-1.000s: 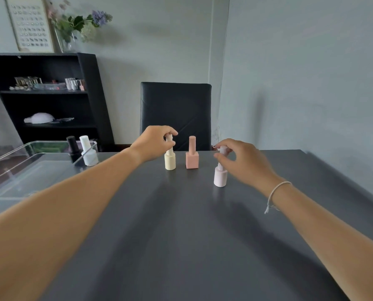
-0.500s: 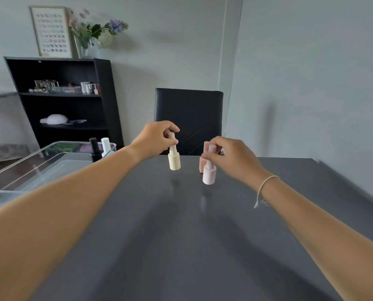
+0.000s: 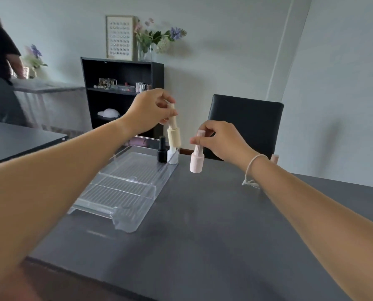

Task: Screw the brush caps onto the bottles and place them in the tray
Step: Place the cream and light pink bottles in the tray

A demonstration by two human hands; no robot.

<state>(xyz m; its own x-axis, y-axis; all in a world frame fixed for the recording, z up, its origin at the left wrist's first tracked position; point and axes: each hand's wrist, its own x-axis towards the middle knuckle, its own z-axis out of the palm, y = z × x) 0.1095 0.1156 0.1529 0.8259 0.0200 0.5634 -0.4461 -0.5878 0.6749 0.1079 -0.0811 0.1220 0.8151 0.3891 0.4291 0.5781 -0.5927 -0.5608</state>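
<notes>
Left hand (image 3: 147,111) pinches the cream bottle (image 3: 174,135) by its cap; right hand (image 3: 221,141) pinches the pink bottle (image 3: 197,158) likewise. Both hang upright, frame centre. Tray (image 3: 124,192) sits lower left of them; the left hand is nearer, its bottle above the far corner.

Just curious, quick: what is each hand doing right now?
Left hand: pinching the cream bottle by its cap.
Right hand: pinching the pink bottle by its cap.
</notes>
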